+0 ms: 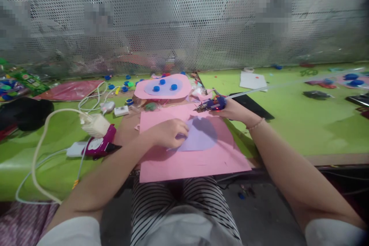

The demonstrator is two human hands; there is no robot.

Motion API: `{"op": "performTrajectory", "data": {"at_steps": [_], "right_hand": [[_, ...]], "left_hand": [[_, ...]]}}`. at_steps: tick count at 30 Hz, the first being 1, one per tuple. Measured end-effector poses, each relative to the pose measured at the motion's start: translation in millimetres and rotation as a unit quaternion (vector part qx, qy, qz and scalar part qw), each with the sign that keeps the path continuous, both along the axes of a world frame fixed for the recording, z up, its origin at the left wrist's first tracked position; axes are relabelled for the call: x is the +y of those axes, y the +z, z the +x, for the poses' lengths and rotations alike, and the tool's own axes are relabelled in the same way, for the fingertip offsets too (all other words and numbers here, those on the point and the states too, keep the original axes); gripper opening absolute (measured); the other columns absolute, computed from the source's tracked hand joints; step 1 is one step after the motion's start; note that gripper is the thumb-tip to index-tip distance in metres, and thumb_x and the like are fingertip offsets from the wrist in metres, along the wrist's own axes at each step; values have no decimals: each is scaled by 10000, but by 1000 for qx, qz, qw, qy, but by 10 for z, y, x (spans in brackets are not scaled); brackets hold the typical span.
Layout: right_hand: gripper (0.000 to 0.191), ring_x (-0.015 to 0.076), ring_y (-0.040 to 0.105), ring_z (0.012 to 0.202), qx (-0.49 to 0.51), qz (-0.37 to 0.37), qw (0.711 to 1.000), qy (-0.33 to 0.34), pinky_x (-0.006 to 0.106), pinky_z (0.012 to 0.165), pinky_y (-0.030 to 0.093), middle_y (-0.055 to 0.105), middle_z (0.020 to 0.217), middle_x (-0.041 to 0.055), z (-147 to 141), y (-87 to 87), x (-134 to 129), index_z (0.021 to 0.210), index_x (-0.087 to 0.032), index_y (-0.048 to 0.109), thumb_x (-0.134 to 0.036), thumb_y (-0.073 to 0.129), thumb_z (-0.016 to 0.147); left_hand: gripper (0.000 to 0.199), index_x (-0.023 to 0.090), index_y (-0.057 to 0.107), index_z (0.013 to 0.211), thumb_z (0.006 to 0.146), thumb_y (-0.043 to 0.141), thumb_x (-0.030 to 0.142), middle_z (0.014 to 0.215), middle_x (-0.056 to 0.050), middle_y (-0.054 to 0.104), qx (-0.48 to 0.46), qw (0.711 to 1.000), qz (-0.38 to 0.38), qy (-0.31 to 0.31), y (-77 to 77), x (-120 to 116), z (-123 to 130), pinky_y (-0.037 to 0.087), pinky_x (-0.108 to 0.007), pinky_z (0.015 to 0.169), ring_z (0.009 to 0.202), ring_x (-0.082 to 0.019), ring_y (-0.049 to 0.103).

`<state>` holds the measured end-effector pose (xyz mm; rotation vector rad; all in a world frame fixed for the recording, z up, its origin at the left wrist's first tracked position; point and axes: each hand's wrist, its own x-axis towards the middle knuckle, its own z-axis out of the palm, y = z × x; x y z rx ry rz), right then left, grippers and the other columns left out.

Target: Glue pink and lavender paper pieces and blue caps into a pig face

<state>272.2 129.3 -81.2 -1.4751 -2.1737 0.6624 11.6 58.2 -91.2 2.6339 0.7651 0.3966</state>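
Observation:
A large pink sheet (pixel 161 169) lies in front of me, over the table's near edge. On it rests a light purple piece of paper (pixel 198 136) with a curved right side. My left hand (pixel 170 133) has its fingers curled at the purple paper's left edge, pinching it. In my right hand (pixel 230 109) is a dark purple glue gun (pixel 215 103) with a small red light. Its nozzle points left above the pink sheet's far edge. A long translucent glue stick (pixel 268 86) sticks out from its back toward the right.
Beyond the sheet sits a pink cutout (pixel 187 90) bearing a purple oval and blue caps (pixel 162 82). At left are a magenta power strip (pixel 100 144), a cream plug (pixel 95 125) and loose cables. A black flat object (pixel 253 107) lies right. Perforated metal (pixel 184 19) rises behind.

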Motion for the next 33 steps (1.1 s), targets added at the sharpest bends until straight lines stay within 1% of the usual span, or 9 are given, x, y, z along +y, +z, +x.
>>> {"op": "performTrajectory", "data": {"at_steps": [2,4,7,11,14,16,20,25,33], "right_hand": [[202,167,552,653,-60,28,998,-5,253,570,418,622,663,15,-64,140,0,745,-185,631,-373,634,671],[188,154,534,605,-123,16,992,-10,246,531,393,595,601,5,-151,304,43,712,-185,627,-365,633,658],[203,135,511,561,-200,-12,979,35,240,502,362,574,582,0,-283,552,161,711,-174,624,-348,650,609],[220,122,487,526,-283,-86,948,117,246,494,338,548,557,6,-393,742,325,676,-156,623,-354,663,589],[213,123,490,528,-304,-96,938,137,249,495,339,553,571,11,-432,745,431,637,-156,609,-363,648,600],[227,124,494,528,-317,-95,934,135,249,491,341,558,578,11,-454,723,485,633,-157,603,-374,656,589],[225,114,481,497,-349,-136,917,141,249,475,341,564,560,13,-499,719,527,614,-147,602,-364,653,590],[211,102,462,473,-364,-180,903,144,246,458,342,564,542,17,-522,742,513,595,-134,598,-339,647,597],[192,96,447,464,-384,-179,889,173,250,453,347,551,557,11,-534,671,552,588,-141,564,-313,644,618]], "left_hand": [[289,185,687,914,684,532,102,1184,-100,602,17,1000,3,1,2,-21,-2,400,-346,978,1119,-204,529],[324,181,672,971,676,552,123,1314,-115,500,24,1000,1,8,-3,-25,-16,367,-377,1015,1230,-238,441],[367,168,647,1038,676,601,194,1434,-125,337,24,999,-28,8,-25,-6,-38,354,-390,1028,1322,-291,312],[385,165,635,1053,671,619,215,1405,-137,373,30,998,-46,-4,-37,10,-44,352,-399,1032,1304,-280,344],[401,169,642,1058,665,643,248,1368,-140,425,35,999,-34,-22,-18,-5,-34,324,-423,1050,1275,-270,380],[426,176,638,1089,671,638,258,1341,-133,461,35,998,-29,-39,-8,-16,-26,317,-409,1057,1255,-252,405],[457,155,628,1119,676,630,267,1275,-116,535,25,998,-16,-60,-13,-32,-11,308,-367,1068,1219,-229,442],[447,158,622,1113,694,638,314,1275,-103,545,33,997,-10,-62,-21,-64,13,308,-379,1063,1223,-230,442],[413,163,646,1071,693,642,329,1237,-108,568,26,997,7,-67,-41,-49,13,328,-369,1043,1190,-233,470]]}}
